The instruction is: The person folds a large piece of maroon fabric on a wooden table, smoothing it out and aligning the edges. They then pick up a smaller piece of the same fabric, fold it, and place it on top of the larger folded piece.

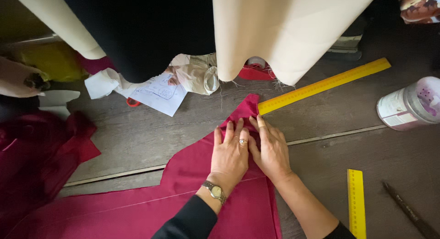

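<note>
A crimson piece of cloth (183, 193) lies flat on the dark wooden table (137, 133), narrowing to a point near a long yellow ruler (323, 85). My left hand (230, 154) presses flat on the cloth, fingers spread, with a ring and a wristwatch. Beside it my right hand (271, 149) also lies flat on the cloth, fingertips near the cloth's tip and the ruler's end. Neither hand grips anything.
A shorter yellow ruler (356, 202) and a dark pen-like tool (410, 211) lie at the right. A white tin (408, 103) lies on its side. Cream fabric rolls (284, 32) hang over the far edge. Papers (158, 90) and more crimson cloth (36, 156) sit left.
</note>
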